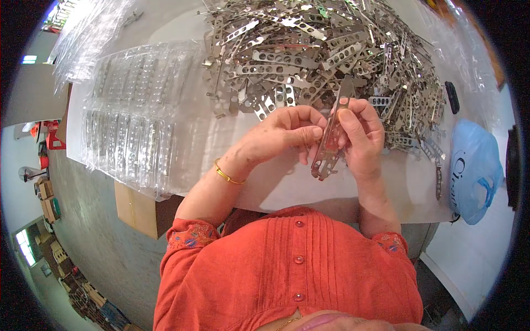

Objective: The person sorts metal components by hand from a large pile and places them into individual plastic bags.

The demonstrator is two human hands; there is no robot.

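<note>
Both hands are close together in front of my chest, over the table's near side. My right hand point(361, 132) pinches a few shiny perforated metal strips point(330, 144), thumb on the near face. The strips stand slanted, their pointed ends up and their lower ends slightly fanned. At their left side, my left hand point(290, 129) has its fingers curled in, with the thumb and fingertips against the strips. Part of its grip is hidden behind them. Just beyond my hands lies a large heap of similar metal strips with round holes point(287, 58).
Clear plastic blister trays point(130, 121) holding rows of strips lie on the left of the white table point(237, 190). Clear plastic bags point(91, 33) lie at the far left. A blue plastic bag point(475, 171) and a black object point(451, 97) sit right. A cardboard box point(135, 209) stands below.
</note>
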